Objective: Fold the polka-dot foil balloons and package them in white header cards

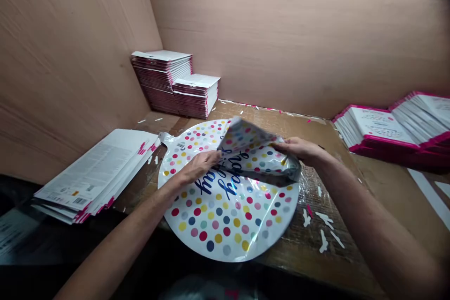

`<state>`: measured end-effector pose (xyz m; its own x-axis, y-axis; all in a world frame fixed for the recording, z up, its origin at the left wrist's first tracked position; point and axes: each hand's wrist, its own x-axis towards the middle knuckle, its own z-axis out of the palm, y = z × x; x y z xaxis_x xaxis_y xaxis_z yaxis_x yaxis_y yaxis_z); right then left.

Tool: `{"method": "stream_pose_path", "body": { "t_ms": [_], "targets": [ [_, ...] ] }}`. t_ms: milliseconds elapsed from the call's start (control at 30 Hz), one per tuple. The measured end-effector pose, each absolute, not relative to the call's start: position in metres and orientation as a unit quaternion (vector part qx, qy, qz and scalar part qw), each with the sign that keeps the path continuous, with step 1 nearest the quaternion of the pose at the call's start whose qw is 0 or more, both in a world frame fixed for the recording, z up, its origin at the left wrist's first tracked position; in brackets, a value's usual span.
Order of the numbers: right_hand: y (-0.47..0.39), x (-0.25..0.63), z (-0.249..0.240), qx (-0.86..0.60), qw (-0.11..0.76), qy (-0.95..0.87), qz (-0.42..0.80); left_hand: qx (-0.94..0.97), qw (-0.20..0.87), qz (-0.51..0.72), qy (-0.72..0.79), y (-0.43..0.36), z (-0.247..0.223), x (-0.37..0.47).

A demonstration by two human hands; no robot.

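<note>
Flat on the table lies a round white foil balloon (225,225) with coloured dots and blue lettering, its neck pointing to the upper left. Over its upper right part is a folded, dotted foil sheet (260,150); whether it is a second balloon or part of the same one I cannot tell. My left hand (204,164) pinches the left edge of this fold near the lettering. With closed fingers, my right hand (298,147) grips the fold's upper right edge.
Printed cards (91,173) lie fanned at the left. Stacked card packs (158,79) stand in the back left corner, and pink-edged packs (383,126) at the right. Paper scraps (323,241) are scattered on the cardboard-covered table (383,197). Wooden panels (281,33) rise behind and left.
</note>
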<state>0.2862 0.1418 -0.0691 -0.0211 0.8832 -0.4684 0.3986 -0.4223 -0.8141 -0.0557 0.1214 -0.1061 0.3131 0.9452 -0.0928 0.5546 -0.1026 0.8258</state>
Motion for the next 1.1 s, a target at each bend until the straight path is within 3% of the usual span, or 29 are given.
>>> {"method": "stream_pose_path", "body": {
  "t_ms": [167, 233, 333, 533, 700, 867, 1033, 1100],
  "targets": [
    [0.124, 0.299, -0.094, -0.653, 0.379, -0.460, 0.467, 0.694, 0.239, 0.183, 0.655, 0.142, -0.113, -0.026],
    [0.099, 0.302, -0.112, -0.639, 0.426, -0.486, 0.418, 0.688, 0.232, 0.183, 0.663, 0.147, -0.118, -0.021],
    [0.075, 0.298, -0.135, -0.676, 0.428, -0.500, 0.331, 0.684, 0.217, 0.179, 0.673, 0.151, -0.123, -0.018],
    [0.059, 0.286, -0.138, -0.587, 0.545, -0.507, 0.319, 0.689, 0.215, 0.173, 0.670, 0.153, -0.121, -0.016],
    [0.043, 0.282, -0.128, -0.617, 0.393, -0.664, 0.155, 0.691, 0.215, 0.166, 0.669, 0.156, -0.121, -0.016],
    [0.073, 0.283, -0.136, -0.741, 0.316, -0.577, 0.133, 0.686, 0.203, 0.152, 0.681, 0.150, -0.115, -0.012],
    [0.089, 0.287, -0.144, -0.765, 0.252, -0.585, 0.093, 0.760, 0.024, 0.212, 0.613, 0.140, -0.110, 0.008],
    [0.081, 0.283, -0.140, -0.767, 0.239, -0.591, 0.068, 0.815, 0.007, 0.191, 0.547, 0.143, -0.117, 0.016]
  ]
}}
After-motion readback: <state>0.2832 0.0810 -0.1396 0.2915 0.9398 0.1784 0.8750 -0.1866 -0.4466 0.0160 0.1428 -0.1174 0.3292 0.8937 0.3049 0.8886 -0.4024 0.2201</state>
